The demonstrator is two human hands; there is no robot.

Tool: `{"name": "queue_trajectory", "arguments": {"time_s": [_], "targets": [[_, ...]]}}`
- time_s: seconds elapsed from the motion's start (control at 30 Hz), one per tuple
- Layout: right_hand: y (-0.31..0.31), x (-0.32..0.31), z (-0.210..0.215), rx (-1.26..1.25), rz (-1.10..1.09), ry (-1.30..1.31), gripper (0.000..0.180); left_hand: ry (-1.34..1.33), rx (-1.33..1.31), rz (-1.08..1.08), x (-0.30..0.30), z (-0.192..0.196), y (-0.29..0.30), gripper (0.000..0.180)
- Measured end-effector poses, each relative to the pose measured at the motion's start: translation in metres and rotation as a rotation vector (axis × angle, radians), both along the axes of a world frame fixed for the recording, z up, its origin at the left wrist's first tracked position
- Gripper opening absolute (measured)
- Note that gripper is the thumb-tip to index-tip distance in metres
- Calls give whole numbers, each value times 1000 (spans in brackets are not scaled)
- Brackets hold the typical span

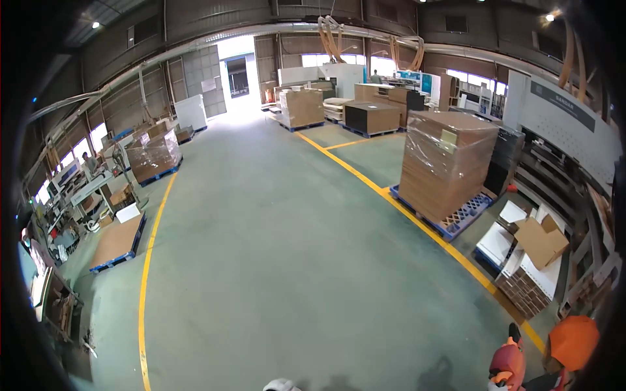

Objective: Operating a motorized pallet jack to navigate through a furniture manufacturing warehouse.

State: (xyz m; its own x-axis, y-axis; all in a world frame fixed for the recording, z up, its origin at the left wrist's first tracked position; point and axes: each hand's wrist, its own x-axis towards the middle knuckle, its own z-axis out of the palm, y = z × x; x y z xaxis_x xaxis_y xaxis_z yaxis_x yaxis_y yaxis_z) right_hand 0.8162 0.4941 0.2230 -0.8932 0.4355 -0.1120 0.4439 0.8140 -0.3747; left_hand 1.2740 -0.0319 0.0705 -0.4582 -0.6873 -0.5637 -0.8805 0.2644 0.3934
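The person's left hand and right hand were both out of sight. I could not tell if their fingers were apart, together or clamped on something. Low on the right, by the bottom edge, were a red thing (507,366) and a round orange thing (574,342), maybe a cap, but I could not be sure. Just past them, a brown cardboard piece (540,242) lay tilted on top of a pile of boards (525,294) with a white top. The cardboard was probably light and easy to bend, and 2 opposite edges looked like the best place to hold it. The boards looked stiff and flat, and likely heavy all together. Lifting 1 at a time by 2 sides would be kinder to the corners. Farther back, a tall brown stack (443,169) in clear wrap stood on a blue pallet (458,225). The wrap was shiny and likely slippery, and the stack looked far too heavy for 2 hands. A yellow line (466,259) ran by the pallet on the green floor (274,260).
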Motion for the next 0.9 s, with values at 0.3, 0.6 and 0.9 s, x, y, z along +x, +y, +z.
{"name": "queue_trajectory", "arguments": {"time_s": [0.3, 0.6, 0.9], "targets": [[-161, 57, -37, 24, 85, 16, 80, -438, 145, 160, 253, -19, -145, 36], [-461, 44, -71, -321, -68, -34, 38, -332, 56, 17, 265, -38, -274, 28], [-741, 49, -27, -318, -114, 121, 35, 48, 144, 231, 219, -38, -554, 21]]}}
